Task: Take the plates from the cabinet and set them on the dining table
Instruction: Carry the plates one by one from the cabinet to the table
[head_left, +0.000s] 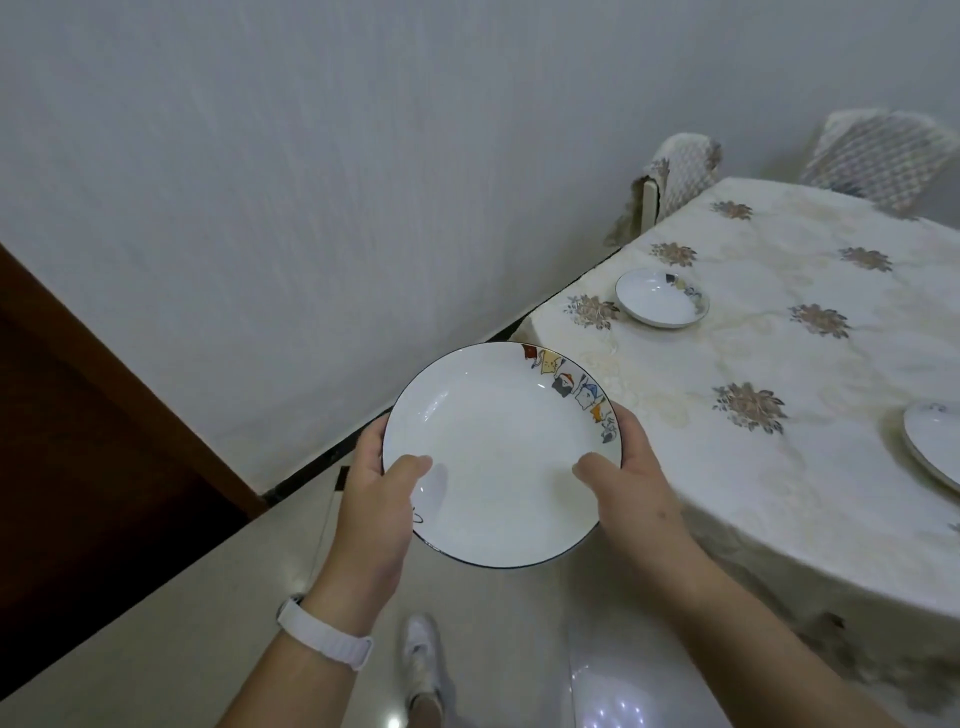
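Observation:
A white plate (498, 447) with a dark rim and small coloured cat drawings along one edge is held level in front of me, above the floor and left of the dining table (810, 364). My left hand (376, 488) grips its left edge, thumb on top. My right hand (631, 478) grips its right edge the same way. A second matching plate (657, 301) lies on the table near its far left corner. Part of a third plate (930, 444) shows at the right frame edge, also on the table.
The table wears a cream cloth with brown flower prints that hangs to the floor. Two covered chairs (680, 176) (878, 150) stand behind it by the grey wall. A dark wooden door or cabinet side (93, 467) is on the left. My shoe (423, 654) is on the glossy tiles.

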